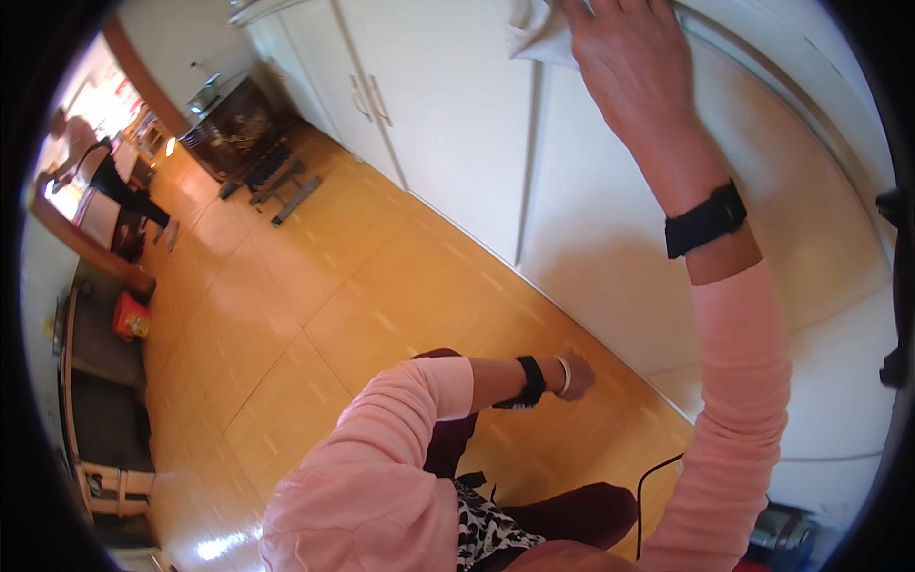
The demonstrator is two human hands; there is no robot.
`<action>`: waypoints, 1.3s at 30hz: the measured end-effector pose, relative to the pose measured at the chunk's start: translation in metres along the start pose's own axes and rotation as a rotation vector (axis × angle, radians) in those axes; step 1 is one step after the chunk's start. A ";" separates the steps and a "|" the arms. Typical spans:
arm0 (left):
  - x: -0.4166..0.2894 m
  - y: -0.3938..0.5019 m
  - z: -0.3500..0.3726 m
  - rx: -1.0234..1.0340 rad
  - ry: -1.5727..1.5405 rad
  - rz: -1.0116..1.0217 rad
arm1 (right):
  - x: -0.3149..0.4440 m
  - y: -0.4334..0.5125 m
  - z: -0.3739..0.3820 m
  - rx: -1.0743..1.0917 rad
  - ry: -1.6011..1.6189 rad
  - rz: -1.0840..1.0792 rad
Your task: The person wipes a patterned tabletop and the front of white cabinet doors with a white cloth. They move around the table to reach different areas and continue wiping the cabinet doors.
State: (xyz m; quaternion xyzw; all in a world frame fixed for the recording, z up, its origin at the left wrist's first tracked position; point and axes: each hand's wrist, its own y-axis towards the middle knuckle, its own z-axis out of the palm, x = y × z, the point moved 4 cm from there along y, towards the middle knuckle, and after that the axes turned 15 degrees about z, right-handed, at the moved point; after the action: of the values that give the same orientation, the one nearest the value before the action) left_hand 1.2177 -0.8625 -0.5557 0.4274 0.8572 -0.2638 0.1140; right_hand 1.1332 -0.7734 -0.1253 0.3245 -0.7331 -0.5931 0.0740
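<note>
My right hand [632, 64] is raised at the top edge of the view, holding a white cloth [537, 32] against a white upright panel [615, 214]. The upper frame edge cuts off its fingertips. Lower down, my left hand [577, 373] hangs over the floor with its fingers curled, close to the foot of the panel. Whether anything lies inside those fingers cannot be made out. A dark band circles each wrist, and the left one also has a pale bracelet [565, 377].
White cabinet doors [450, 93] with handles line the wall. A dark wooden cabinet [232, 132] stands at the far end, a metal-framed item before it. A person [100, 164] stands through a doorway. Left are a red bucket [131, 316] and dark seating [107, 422]. A black cable [643, 493] hangs near my knee.
</note>
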 end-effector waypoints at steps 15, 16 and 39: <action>-0.066 -0.091 -0.210 -1.820 0.232 0.297 | -0.093 -0.149 -0.067 0.203 -0.152 0.047; -0.077 -0.101 -0.225 -1.874 0.331 0.379 | -0.089 -0.164 -0.067 0.211 -0.124 0.075; -0.008 -0.112 -0.328 -1.941 0.684 -0.056 | -0.053 -0.376 -0.160 1.088 0.310 0.630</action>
State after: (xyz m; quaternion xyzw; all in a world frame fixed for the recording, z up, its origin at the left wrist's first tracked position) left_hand 1.1439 -0.7428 -0.2386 0.1834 0.6973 0.6755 0.1541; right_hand 1.3992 -0.9071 -0.4101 0.1668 -0.9698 -0.0331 0.1747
